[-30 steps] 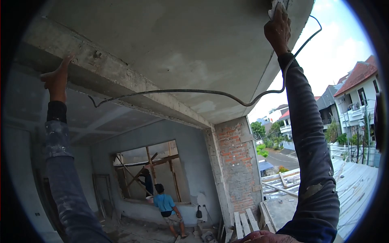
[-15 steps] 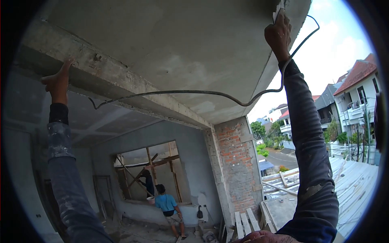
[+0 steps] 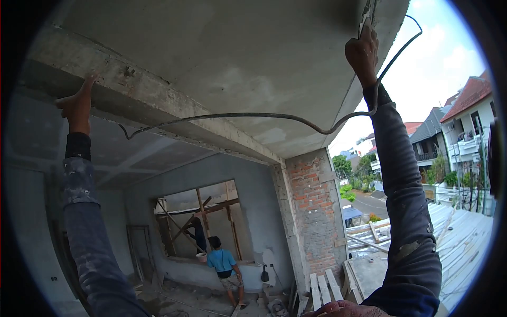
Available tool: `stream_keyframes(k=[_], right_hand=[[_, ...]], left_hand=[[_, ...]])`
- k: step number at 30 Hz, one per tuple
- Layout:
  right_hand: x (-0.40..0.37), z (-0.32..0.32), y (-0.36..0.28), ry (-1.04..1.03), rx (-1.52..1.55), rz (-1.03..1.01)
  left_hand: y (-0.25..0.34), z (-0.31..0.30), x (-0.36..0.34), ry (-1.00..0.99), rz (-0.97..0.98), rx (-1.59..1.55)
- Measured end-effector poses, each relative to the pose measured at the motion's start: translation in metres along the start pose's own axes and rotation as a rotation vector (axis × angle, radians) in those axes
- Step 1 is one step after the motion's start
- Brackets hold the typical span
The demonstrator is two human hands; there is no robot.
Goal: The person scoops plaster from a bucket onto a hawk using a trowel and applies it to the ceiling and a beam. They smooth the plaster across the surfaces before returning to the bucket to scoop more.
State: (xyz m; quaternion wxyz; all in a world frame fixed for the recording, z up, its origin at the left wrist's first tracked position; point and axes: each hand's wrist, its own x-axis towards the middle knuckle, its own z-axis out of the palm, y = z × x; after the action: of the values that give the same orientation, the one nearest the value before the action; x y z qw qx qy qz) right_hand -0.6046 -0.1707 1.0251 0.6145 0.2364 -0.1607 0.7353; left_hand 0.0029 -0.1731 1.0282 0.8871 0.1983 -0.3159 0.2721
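Note:
Overhead at the left, my left hand [image 3: 77, 108] grips the lower edge of a rough concrete beam [image 3: 153, 95], thumb against its face and fingers folded at the underside. High on the right, my right hand [image 3: 362, 53] is closed around a flat trowel [image 3: 364, 25], of which only a pale part shows. The trowel is up against the grey ceiling [image 3: 253, 47] near its outer edge; a darker patch lies beside it. A dark cable [image 3: 253, 114] sags across the view between my arms and passes by my right wrist.
A person in a blue shirt [image 3: 222, 261] stands below, facing a window opening [image 3: 200, 219] with wooden props; another person [image 3: 197, 232] is beyond it. A brick column [image 3: 314, 206], planks [image 3: 325, 290] and metal roofing [image 3: 465, 248] are to the right. Rubble covers the floor.
The view has shifted slightly, so the room appears a little further right and lower. My right hand and the trowel sit slightly lower in view; my left hand stays on the beam.

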Motion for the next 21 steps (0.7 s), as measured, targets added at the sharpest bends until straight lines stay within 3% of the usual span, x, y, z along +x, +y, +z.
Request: stream_keyframes(k=[4,8,12,15,18,21], right_hand=[[0.011,0.008,0.033,-0.075,0.036,0.16],[-0.004,0.038,0.022,-0.079,0.129,0.114],[-0.043,0.044,-0.059,-0.071,0.192,-0.044],[-0.074,0.036,-0.084,-0.24,0.28,-0.07],[-0.087,0.025,-0.064,-0.227,0.265,-0.065],[-0.068,0.023,0.001,-0.188,0.163,0.031]], left_hand=[[0.0,0.001,0.002,0.003,-0.006,0.039],[-0.001,-0.001,0.002,-0.006,0.022,0.014],[-0.003,0.001,0.005,-0.002,-0.006,0.015],[-0.002,0.0,0.004,-0.013,0.008,0.021],[-0.004,-0.001,0.007,-0.052,0.025,0.014],[-0.006,-0.001,0.007,-0.066,0.002,0.011]])
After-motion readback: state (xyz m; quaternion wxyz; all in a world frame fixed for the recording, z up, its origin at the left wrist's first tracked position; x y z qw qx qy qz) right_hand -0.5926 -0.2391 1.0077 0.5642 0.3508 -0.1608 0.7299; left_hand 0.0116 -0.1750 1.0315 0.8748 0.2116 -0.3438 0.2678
